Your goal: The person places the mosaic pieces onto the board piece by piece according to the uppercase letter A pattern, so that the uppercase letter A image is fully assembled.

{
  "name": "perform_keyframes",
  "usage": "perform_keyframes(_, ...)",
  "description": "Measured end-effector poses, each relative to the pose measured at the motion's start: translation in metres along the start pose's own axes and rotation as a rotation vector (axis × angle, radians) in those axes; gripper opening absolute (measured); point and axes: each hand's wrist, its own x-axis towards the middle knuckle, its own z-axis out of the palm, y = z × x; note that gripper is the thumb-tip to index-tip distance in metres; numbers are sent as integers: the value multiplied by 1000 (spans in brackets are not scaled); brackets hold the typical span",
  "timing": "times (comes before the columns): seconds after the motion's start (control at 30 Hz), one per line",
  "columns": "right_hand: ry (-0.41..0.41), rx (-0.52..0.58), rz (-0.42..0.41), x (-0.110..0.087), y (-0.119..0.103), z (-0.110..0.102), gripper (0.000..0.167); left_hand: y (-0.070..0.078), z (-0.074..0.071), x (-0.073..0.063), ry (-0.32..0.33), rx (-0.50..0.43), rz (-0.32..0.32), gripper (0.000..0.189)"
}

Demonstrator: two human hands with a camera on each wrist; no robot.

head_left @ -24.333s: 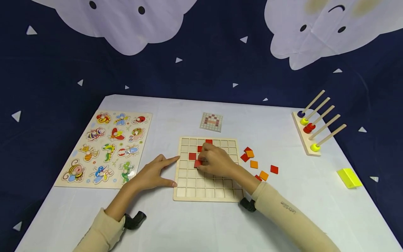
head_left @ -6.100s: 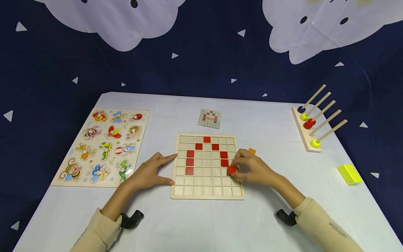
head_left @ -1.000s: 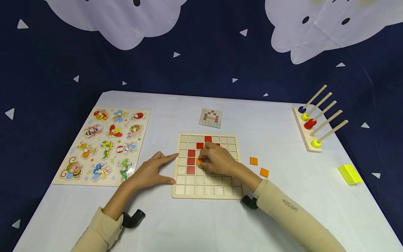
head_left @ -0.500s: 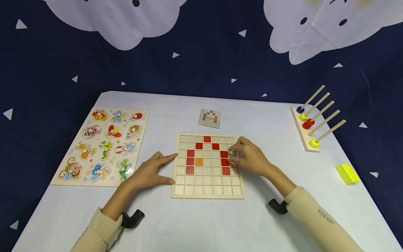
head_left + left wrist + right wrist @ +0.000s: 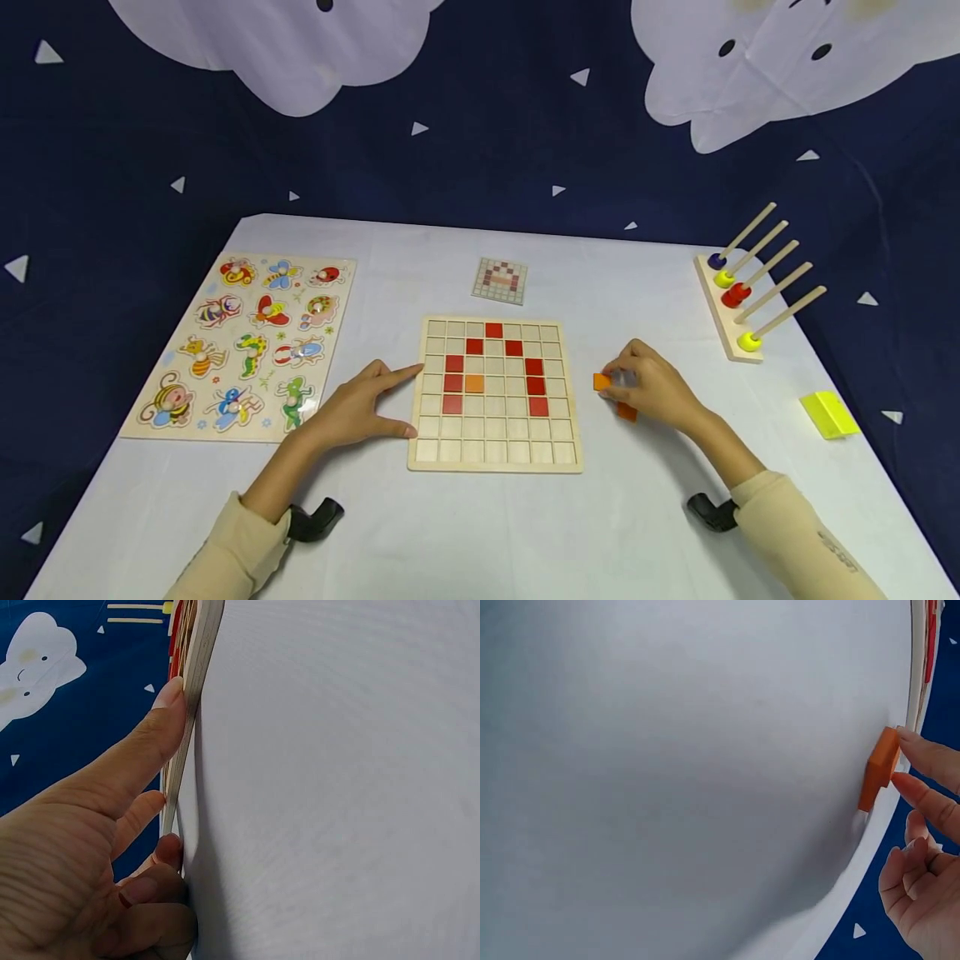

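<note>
A wooden grid board lies mid-table in the head view, with several red tiles in an arch and one orange tile set in its cells. My left hand touches the board's left edge with outstretched index finger and thumb; its other fingers are bent in the left wrist view. To the right of the board, my right hand pinches a second orange tile between thumb and index finger. Another orange tile lies below that hand, partly hidden.
Behind the board lies a small pattern card. An insect peg puzzle sits at the left. On the right stand a bead rack with slanted pegs and a yellow block near the table's edge.
One orange tile has gone into the board beside the left red column. My right hand has moved off the board to the right and taken another orange tile. The left hand stays put.
</note>
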Motion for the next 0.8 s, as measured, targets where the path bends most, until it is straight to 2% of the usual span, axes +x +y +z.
perform_keyframes(0.47, 10, -33, -43, 2, -1, 3, 21, -1, 1, 0, -4, -5, 1, 92)
perform_keyframes(0.8, 15, 17, -125, 23, -34, 12, 20, 1, 0, 0, -9, -5, -11, 92)
